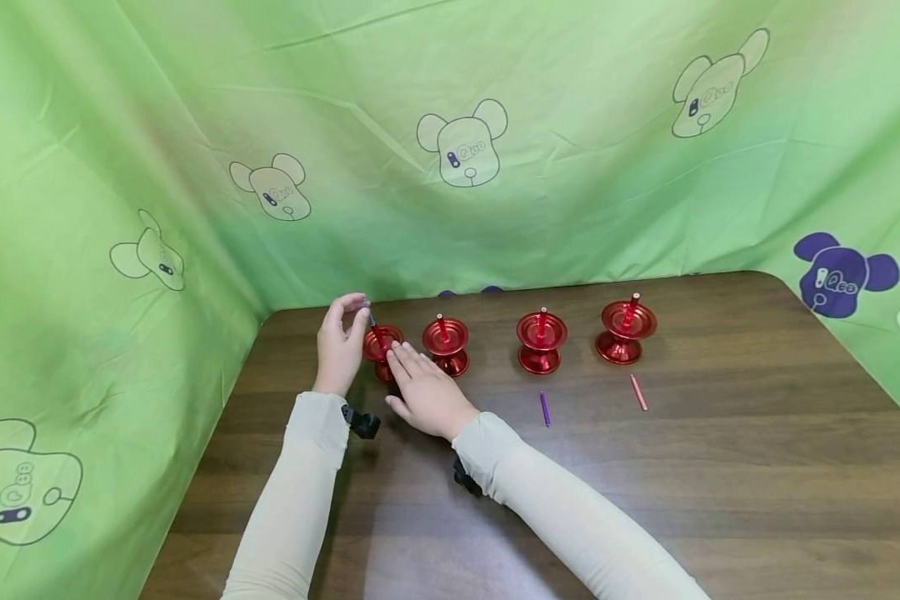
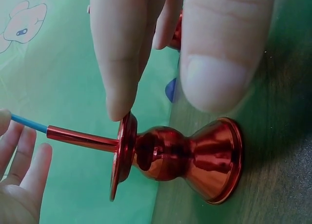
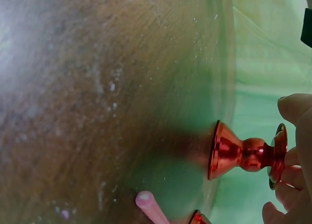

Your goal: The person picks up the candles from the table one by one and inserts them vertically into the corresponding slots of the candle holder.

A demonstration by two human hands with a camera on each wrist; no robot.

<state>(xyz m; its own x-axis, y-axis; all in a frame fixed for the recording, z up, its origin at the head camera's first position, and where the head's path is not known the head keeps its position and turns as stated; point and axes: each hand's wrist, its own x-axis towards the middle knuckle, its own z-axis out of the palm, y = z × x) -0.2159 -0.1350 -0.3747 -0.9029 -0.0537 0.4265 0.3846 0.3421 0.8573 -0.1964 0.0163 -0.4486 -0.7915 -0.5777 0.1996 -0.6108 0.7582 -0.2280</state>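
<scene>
A red metal candle holder (image 1: 383, 334) stands upright at the left of the table, with a dish and a tube. In the left wrist view a thin blue candle (image 2: 30, 123) sits at the mouth of its red tube (image 2: 80, 138). My left hand (image 1: 337, 343) pinches the candle's upper end between thumb and finger. With fingers straight, my right hand (image 1: 427, 393) lies beside the holder. One fingertip (image 2: 119, 104) touches the dish rim in the left wrist view, while the thumb stays apart from it. Fingers partly cover this holder in the head view.
To the right stand three similar red candle holders (image 1: 446, 337), (image 1: 542, 333), (image 1: 628, 325) with upright tubes. A purple candle (image 1: 544, 409) and a pink candle (image 1: 639, 392) lie on the wooden table (image 1: 720, 467). Green printed cloth (image 1: 360, 200) hangs behind and at both sides.
</scene>
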